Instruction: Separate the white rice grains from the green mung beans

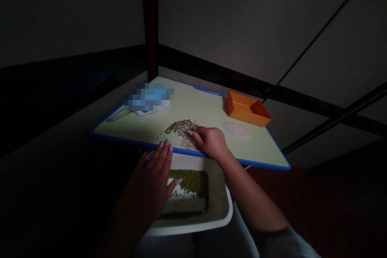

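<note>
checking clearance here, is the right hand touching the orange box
Apart. The head view shows a strip of pale tabletop between the right hand and the orange box.

The pale yellow-green rectangular tabletop [196, 107] at mid-frame has a blue rim [190, 152]. Right of centre, the open rectangular box [248, 117] is solid orange. Lower centre, the rounded-corner tub [211, 223] is off-white, the small grains [195, 181] inside green.

Over my feed I count one left hand [157, 171], one right hand [213, 141], one blue-edged table [202, 107], one orange tray [246, 116], one white basin [228, 214], and green grains [193, 181] in two places.
</note>
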Demonstrator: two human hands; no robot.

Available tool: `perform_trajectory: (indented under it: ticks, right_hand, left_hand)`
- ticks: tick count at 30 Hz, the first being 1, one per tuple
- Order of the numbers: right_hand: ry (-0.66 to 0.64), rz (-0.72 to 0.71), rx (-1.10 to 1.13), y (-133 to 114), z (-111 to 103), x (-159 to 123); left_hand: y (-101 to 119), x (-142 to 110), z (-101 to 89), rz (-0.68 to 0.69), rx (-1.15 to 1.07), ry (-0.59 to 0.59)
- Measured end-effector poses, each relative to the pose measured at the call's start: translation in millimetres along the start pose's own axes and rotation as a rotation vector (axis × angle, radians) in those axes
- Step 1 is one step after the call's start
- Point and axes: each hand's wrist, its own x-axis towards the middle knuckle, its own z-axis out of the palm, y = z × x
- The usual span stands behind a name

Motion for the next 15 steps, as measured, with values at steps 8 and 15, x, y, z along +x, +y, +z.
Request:
perform_trajectory:
  ticks: [8, 15]
  right_hand:
    - [-0.010, 0.008, 0.022, 3.9, 0.5, -0.1]
    - [0.001, 0.051, 0.093, 19.9, -4.0, -8.8]
  left_hand:
    - [0.0, -0.1, 0.1, -0.001, -0.051, -0.001]
    - [-0.4, 1.0, -1.9, 0.015, -0.033, 0.001]
